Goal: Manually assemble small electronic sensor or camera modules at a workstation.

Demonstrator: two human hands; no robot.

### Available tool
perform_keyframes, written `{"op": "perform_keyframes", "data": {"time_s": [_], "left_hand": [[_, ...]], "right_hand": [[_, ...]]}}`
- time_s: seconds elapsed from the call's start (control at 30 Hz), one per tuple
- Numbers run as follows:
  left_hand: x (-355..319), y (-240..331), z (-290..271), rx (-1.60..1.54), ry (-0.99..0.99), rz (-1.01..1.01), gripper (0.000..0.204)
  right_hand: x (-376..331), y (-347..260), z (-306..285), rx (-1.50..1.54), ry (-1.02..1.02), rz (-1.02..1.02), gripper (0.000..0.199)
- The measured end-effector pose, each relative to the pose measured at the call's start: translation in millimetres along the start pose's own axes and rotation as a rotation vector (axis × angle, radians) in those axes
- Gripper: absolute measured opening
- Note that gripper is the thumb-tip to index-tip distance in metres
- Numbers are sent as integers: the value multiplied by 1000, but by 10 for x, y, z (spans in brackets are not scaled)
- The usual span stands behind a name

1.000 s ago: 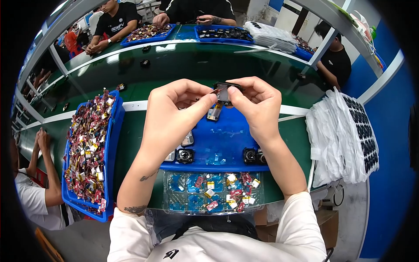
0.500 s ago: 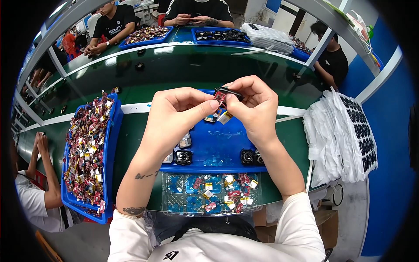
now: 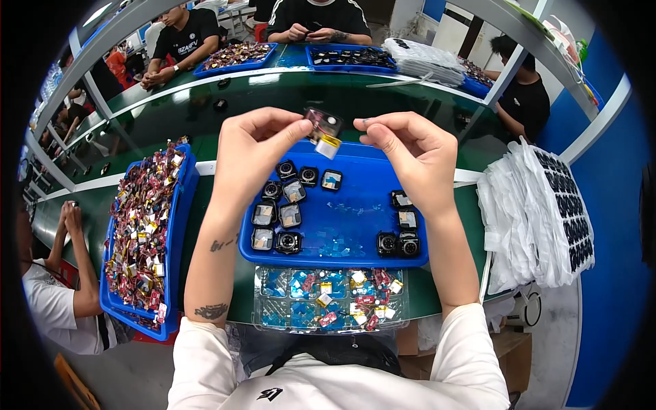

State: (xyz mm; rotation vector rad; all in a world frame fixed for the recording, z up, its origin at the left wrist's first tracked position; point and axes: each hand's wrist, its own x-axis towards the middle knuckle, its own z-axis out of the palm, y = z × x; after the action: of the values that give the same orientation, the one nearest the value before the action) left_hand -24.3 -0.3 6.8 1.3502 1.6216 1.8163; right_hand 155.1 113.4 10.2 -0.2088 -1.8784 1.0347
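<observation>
Between the thumb and fingers of my left hand (image 3: 254,150) is a small dark watch case (image 3: 324,121). A silver battery with yellow tape (image 3: 328,146) hangs from its lower side. My right hand (image 3: 420,157) is a short way to the right, apart from the case, its thumb and forefinger pinched; whatever tiny thing is at the tips cannot be made out. Below both hands lies a blue tray (image 3: 328,260) with several black watch cases (image 3: 290,216) grouped at its left and a few more cases (image 3: 407,220) at its right. Blue film scraps lie between them.
Nearest me sits a clear compartment tray (image 3: 263,321) holding batteries, red boards and blue scraps. A blue bin (image 3: 179,273) heaped with boards and batteries stands left. White-wrapped stacks of black parts (image 3: 526,212) stand right. Metal frame bars cross overhead; other people sit around.
My hands have come apart: the left moved left with the watch case, the right moved right and let go of it. More of the blue tray now shows.
</observation>
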Motion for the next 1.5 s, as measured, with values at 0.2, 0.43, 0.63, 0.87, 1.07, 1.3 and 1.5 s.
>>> {"op": "perform_keyframes", "data": {"time_s": [0.2,0.43,0.63,0.87,1.07,1.3,1.5], "left_hand": [[982,-1101,-351,592,64,-246,21],[1364,-1957,-333,816,-124,-524,24],[1269,-1834,-356,930,-48,-200,38],[757,-872,-80,323,-38,16,51],[326,-417,16,338,-215,130,36],[213,-344,-55,325,-308,163,26],[15,30,-133,111,-315,224,16]], "right_hand": [[-40,-210,-99,62,-452,68,9],[-159,-216,14,-51,-923,-120,9],[-186,-196,125,-231,-1185,10,11],[-408,-199,391,-442,-1303,-13,17],[-735,-206,652,-701,-1399,-143,23],[-484,-244,579,-358,-1360,-15,19],[-173,-102,218,400,-548,338,19]]}}
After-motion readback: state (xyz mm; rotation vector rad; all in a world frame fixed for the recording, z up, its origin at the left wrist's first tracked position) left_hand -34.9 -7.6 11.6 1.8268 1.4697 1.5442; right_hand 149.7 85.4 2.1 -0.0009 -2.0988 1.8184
